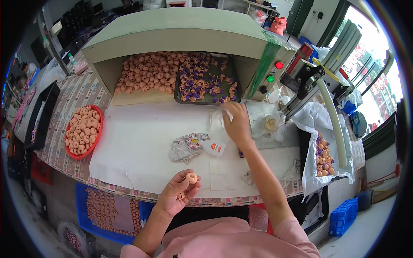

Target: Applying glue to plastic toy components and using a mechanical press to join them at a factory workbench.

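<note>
My left hand [173,194] is closed in front of the table edge, pinching a hollow peach doll head [191,177] with its round opening facing up. A second peach piece [181,195] is tucked in the same palm. My right arm stretches forward, and the right hand [236,122] is at the front rim of a dark tray [206,102] with its fingers bent together. Whatever those fingers hold is too small or hidden to make out. Small purple-and-peach figure parts [195,81] are scattered in the tray, beside a heap of peach doll heads [150,71] under a green-grey hood.
A red basket [100,124] of peach heads stands at left. A crumpled plastic bag [187,147] and a white bottle [214,147] lie mid-table. At right are a press machine [307,84] and a lined bin [307,172] of finished-looking pieces. The hood [180,38] overhangs the tray.
</note>
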The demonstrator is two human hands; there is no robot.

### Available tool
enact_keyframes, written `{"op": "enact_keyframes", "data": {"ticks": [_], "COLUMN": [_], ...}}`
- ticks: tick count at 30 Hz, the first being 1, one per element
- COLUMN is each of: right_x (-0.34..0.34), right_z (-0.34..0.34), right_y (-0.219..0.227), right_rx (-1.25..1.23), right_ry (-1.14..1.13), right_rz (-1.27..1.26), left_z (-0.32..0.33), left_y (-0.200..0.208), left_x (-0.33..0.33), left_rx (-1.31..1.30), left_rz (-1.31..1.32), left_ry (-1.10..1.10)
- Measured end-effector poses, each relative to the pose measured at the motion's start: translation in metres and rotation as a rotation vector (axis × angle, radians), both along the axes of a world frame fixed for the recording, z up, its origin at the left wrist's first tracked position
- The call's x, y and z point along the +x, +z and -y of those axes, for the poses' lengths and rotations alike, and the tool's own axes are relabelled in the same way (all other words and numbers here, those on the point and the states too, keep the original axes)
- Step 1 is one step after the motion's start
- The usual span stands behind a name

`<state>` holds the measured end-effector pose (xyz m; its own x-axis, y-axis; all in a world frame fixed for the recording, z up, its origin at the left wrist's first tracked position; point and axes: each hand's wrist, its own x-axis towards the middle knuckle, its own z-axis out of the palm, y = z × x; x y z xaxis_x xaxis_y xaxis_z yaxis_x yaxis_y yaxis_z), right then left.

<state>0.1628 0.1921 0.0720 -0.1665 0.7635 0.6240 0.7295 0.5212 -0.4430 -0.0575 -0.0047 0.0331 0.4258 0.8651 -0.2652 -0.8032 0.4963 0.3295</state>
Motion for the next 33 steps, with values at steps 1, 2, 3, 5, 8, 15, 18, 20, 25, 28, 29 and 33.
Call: {"op": "enact_keyframes", "data": {"ticks": [1, 2, 3, 5, 8, 15, 18, 20, 25, 28, 29, 33], "right_x": [0.003, 0.009, 0.012, 0.016, 0.015, 0.023, 0.023, 0.023, 0.033, 0.042, 0.043, 0.044], "right_z": [-0.019, -0.039, -0.053, -0.072, -0.080, -0.009, 0.052, 0.088, 0.144, 0.164, 0.169, 0.185], "right_y": [-0.001, -0.003, -0.004, -0.008, 0.003, 0.015, 0.027, 0.023, 0.010, -0.006, -0.009, -0.005], "right_rx": [0.005, -0.004, -0.016, -0.144, -0.335, -0.301, -0.741, -0.812, -0.975, -1.027, -0.965, -0.949], "right_ry": [0.002, -0.041, -0.080, -0.023, 0.056, 0.102, 0.332, 0.368, 0.409, 0.410, 0.466, 0.415], "right_rz": [0.002, 0.113, 0.221, 0.273, 0.353, -0.111, -0.541, -0.607, -0.884, -0.856, -0.889, -0.985], "left_z": [0.000, -0.001, 0.000, 0.004, 0.007, 0.002, -0.007, -0.011, -0.015, -0.013, -0.012, -0.008], "left_y": [0.001, 0.002, 0.005, 0.007, 0.007, 0.008, 0.006, 0.005, 0.000, 0.001, -0.001, -0.005], "left_x": [-0.001, -0.001, -0.001, -0.003, -0.008, -0.004, 0.006, 0.014, 0.038, 0.051, 0.054, 0.066], "left_rx": [-0.004, 0.005, 0.003, 0.002, -0.005, -0.042, -0.030, -0.033, 0.020, 0.061, 0.057, 0.080], "left_rz": [0.010, 0.011, 0.019, 0.027, 0.061, 0.043, 0.035, 0.032, -0.025, -0.101, -0.104, -0.183], "left_ry": [0.003, 0.002, -0.007, -0.004, 0.004, -0.037, -0.061, -0.075, -0.093, -0.101, -0.105, -0.087]}}
